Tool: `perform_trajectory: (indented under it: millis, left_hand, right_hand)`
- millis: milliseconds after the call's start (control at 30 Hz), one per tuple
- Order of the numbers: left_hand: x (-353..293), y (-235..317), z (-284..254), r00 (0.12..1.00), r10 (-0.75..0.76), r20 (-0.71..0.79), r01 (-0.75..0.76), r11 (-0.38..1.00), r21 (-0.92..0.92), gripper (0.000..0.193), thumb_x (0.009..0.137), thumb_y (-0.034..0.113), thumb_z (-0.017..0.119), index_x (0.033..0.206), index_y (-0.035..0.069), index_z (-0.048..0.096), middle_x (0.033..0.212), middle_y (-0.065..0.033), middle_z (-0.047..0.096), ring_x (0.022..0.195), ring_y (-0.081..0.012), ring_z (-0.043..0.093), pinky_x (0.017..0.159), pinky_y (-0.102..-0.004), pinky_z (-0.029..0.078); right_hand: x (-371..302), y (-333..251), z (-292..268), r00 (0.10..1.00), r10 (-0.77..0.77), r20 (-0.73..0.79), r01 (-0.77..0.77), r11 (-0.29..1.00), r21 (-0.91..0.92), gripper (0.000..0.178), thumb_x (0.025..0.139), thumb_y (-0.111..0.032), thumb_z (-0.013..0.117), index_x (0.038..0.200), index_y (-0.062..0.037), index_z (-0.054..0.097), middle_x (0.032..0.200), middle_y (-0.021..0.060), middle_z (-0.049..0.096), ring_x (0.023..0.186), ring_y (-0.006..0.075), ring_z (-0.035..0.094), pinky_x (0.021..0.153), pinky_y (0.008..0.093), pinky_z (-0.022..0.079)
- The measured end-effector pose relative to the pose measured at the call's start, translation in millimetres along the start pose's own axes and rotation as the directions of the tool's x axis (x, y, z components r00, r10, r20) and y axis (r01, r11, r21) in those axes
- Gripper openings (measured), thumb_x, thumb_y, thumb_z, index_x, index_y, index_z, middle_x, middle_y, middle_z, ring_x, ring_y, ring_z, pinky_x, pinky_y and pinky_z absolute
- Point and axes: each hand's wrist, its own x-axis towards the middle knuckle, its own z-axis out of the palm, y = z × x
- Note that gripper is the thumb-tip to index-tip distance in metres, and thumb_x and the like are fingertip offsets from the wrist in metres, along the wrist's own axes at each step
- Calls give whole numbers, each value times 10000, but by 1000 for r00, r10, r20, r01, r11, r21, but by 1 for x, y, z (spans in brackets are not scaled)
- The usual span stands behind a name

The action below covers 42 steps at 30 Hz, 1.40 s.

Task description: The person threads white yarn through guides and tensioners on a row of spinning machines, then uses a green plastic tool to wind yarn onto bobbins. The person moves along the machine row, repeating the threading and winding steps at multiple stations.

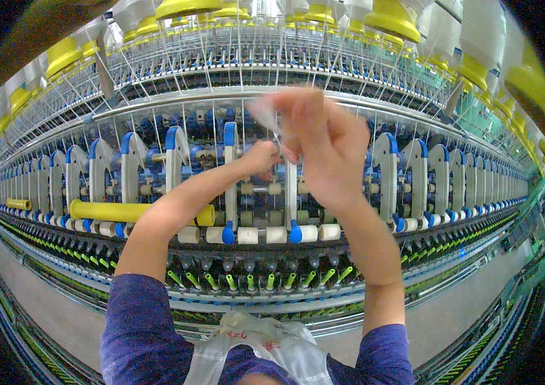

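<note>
My left hand (261,159) reaches in among the drafting rollers of a spinning frame, beside a grey pressure arm (231,173) with a blue cap. Its fingers are curled together; whatever they hold, if anything, is too small to make out. My right hand (330,144) is raised higher and closer to me, in front of the rollers and the metal rail. Motion smears its fingertips, and a pale blur beside them cannot be identified. White roving strands (242,61) run down behind both hands. White rollers (247,235) line the frame below them.
A long yellow tube (125,212) lies across the pressure arms, partly behind my left forearm. Below stands a row of green spindles (250,282). White bobbins with yellow bases (394,19) hang overhead. A metal rail (208,99) crosses behind my hands.
</note>
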Motion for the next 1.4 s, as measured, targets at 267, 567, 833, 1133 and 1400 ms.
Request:
perform_trajectory:
  millis: [267,567,833,1133,1400]
  left_hand:
    - [15,-13,5,886,446,-123,-376,849,370,144,788,69,611,864,-50,638,795,-193,662,675,-258,676,514,-341,545]
    - [12,-18,1,991,21,134,-47,981,187,217,829,120,617,720,-66,636,600,-145,630,528,-208,661,449,-330,539]
    - [-39,15,-6,957,270,110,-286,795,535,106,717,59,663,684,-38,639,640,-190,631,658,-291,662,615,-395,549]
    - [-249,77,35,782,432,449,-610,681,406,370,668,72,595,1019,-33,542,738,-158,595,714,-339,614,580,-454,496]
    - [-275,83,-84,-17,-302,-953,-939,331,-88,100,878,54,541,967,33,580,920,-122,622,841,-202,590,727,-270,497]
  right_hand:
    - [81,-106,40,911,-180,372,159,984,86,635,842,-561,518,605,25,571,491,31,468,484,94,435,437,275,323]
    - [80,-124,67,784,16,620,-171,966,192,661,855,-606,381,892,18,595,566,2,440,501,71,393,452,239,316]
    - [53,-78,52,946,-85,314,-24,944,329,831,869,-700,199,1109,-3,581,538,-50,343,444,43,285,410,210,268]
    - [-135,27,29,756,562,337,-549,823,-143,969,514,-242,876,1345,-70,409,1046,26,565,809,151,503,770,305,455]
    - [-199,42,79,962,249,109,-206,930,-304,95,724,-124,690,733,-47,636,651,65,525,607,211,523,513,314,396]
